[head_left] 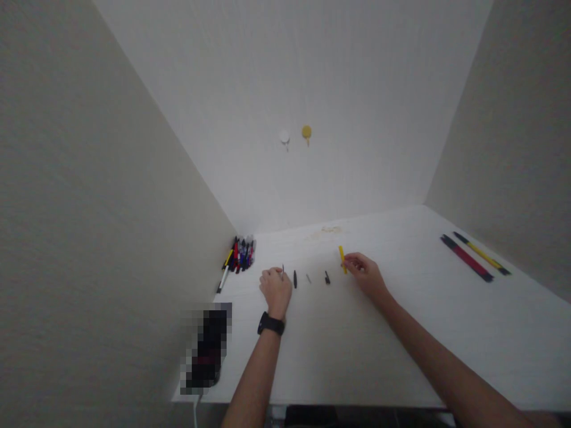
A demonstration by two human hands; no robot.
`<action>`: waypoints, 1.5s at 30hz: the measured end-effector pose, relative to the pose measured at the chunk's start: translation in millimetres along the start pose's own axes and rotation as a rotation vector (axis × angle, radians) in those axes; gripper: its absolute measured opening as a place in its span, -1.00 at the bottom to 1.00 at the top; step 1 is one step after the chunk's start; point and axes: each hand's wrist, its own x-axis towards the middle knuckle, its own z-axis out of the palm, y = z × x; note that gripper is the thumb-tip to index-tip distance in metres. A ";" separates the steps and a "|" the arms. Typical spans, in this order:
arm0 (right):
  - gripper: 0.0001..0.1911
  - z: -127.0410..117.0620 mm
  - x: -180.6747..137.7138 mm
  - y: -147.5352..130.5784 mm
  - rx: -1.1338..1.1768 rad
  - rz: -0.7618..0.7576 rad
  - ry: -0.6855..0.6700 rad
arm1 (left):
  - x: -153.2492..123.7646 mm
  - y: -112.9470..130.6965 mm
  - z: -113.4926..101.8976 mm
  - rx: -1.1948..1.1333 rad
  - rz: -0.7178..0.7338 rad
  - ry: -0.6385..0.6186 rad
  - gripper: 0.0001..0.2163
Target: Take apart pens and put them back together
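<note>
My right hand (363, 272) pinches a yellow pen barrel (342, 254) between thumb and fingers, held nearly upright over the white table. My left hand (275, 291) rests on the table with its fingers curled, and a thin dark stick like a pen refill (282, 269) shows at its fingers. Between the hands, small pen parts lie apart in a row. They are a black tapered piece (295, 279), a thin grey piece like a spring (308, 278) and a black clip piece (327, 277).
Several pens (243, 254) lie heaped against the left wall, with a white pen (223, 279) in front. A blurred dark object (209, 345) with a cable is at left front. A red stick-like bundle (467, 258) and a yellow one (482, 252) lie right. Two hooks (306, 132) hang on the back wall.
</note>
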 end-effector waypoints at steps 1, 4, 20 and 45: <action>-0.68 -0.1 0.5 0.6 0.037 0.009 -0.007 | 0.7 -0.7 -1.1 0.002 0.008 -0.002 -0.83; -0.63 -0.4 1.6 1.9 0.162 0.048 -0.034 | 2.0 -2.3 -3.2 0.034 0.042 -0.007 -0.81; -0.58 -0.3 0.3 -3.0 0.196 0.070 -0.153 | -0.1 -5.7 -0.9 -0.180 0.173 0.151 -0.80; -0.64 -4.9 -6.6 -26.2 0.208 0.300 -0.639 | -5.3 14.9 -3.8 -1.394 0.077 -0.175 -0.75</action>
